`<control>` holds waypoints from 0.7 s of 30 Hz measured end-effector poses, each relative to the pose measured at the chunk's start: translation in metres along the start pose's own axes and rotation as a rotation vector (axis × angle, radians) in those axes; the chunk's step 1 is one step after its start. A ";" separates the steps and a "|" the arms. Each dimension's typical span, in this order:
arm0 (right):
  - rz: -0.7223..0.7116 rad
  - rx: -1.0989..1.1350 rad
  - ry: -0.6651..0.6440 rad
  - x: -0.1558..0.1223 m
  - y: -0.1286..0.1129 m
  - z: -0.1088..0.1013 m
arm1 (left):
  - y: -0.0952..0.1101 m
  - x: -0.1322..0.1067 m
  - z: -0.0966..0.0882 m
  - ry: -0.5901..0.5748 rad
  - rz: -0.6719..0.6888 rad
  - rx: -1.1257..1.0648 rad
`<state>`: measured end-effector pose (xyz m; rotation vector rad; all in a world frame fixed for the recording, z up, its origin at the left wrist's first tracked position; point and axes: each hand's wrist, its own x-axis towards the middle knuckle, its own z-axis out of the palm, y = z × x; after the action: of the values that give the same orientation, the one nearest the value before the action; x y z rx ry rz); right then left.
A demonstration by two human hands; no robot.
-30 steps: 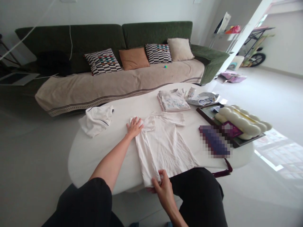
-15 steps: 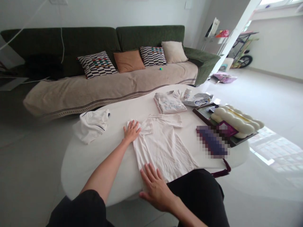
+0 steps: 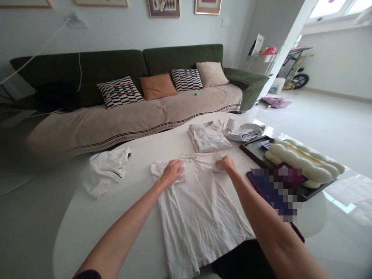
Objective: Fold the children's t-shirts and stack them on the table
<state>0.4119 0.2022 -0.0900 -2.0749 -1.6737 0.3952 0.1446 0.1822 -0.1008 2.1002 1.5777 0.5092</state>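
Daylight floods from the window (image 3: 334, 7) at upper right, glaring on the glossy floor (image 3: 345, 193); the left side is dim, edges bend.

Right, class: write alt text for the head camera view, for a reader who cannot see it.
Two bare hands, left hand and right hand, press on the shoulders of a white T-shirt spread flat on a white table. A folded shirt lies beyond it, before a green sofa.
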 end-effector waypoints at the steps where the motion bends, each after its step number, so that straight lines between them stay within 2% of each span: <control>1: -0.003 -0.008 -0.018 0.002 -0.004 0.001 | 0.011 0.015 0.003 -0.052 -0.041 -0.137; 5: -0.049 -0.054 -0.021 0.001 -0.037 0.003 | 0.046 0.072 0.007 -0.301 -0.290 -0.528; 7: -0.161 -0.060 -0.043 -0.007 -0.056 0.007 | 0.055 0.091 0.005 -0.470 -0.429 -0.744; 9: -0.328 -0.057 -0.107 -0.018 -0.070 0.011 | 0.059 0.101 0.003 -0.573 -0.557 -0.881; 12: -0.538 0.039 -0.200 -0.031 -0.073 0.014 | 0.056 0.103 0.001 -0.520 -0.602 -0.844; 14: -0.565 0.149 -0.191 -0.038 -0.061 0.011 | 0.048 0.098 -0.004 -0.464 -0.595 -0.823; 17: -0.503 0.120 -0.174 -0.059 -0.029 0.004 | 0.029 0.085 -0.020 -0.423 -0.589 -0.824; 21: -0.356 -0.132 -0.309 -0.114 0.011 -0.008 | -0.003 0.058 -0.045 -0.403 -0.612 -0.830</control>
<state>0.3997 0.0882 -0.0944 -1.8174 -2.2581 0.5171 0.1331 0.2449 -0.0639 0.9668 1.3408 0.3854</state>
